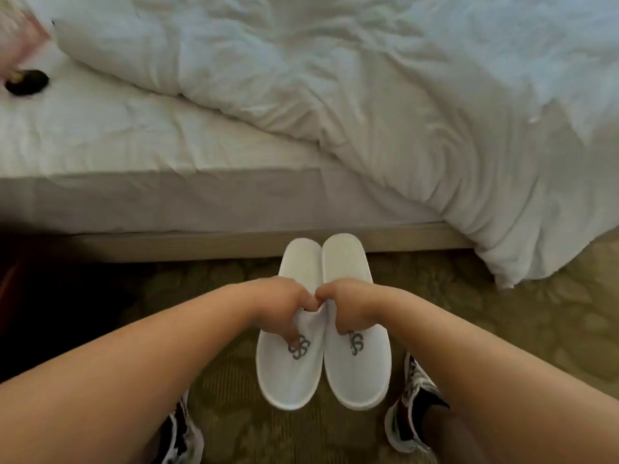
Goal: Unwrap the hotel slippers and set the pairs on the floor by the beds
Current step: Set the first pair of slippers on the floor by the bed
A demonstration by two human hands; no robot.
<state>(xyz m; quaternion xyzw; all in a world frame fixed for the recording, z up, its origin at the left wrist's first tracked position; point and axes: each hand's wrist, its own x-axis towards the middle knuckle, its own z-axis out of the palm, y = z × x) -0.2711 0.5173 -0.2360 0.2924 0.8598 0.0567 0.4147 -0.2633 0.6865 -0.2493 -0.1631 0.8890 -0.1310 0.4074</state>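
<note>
Two white slippers lie side by side in the head view, their inner edges touching, toes toward the person and heels toward the bed. The left slipper (290, 333) and the right slipper (355, 323) each carry a grey looped logo on the upper. Whether their soles rest fully on the carpet (469, 313) or are held just above it cannot be told. No wrapping shows on either slipper.

Left hand (284, 304) covers the mouth of the left slipper; its fingers (294, 336) are curled together and clamped on the edge of the upper, with one fingertip overlapping the logo. Right hand (348, 306) grips the right slipper the same way, fingers closed on the upper's edge. The knuckles of both hands meet over the seam between the slippers and hide the openings, so the insides cannot be seen.

Heels of the pair lie just beside the wooden bed base (201, 244), which runs across the frame. Above it sits the mattress (134, 195) under a white sheet, with a rumpled white duvet (368, 112) spilling over the right corner down to the carpet.

Top left, a dark rounded object (26, 82) lies on the sheet, blurred and not identifiable; a pink-white item beside it is cut off by the frame edge. Patterned sneakers, one at left (182, 433) and one at right (413, 396), are partly hidden by the forearms.
</note>
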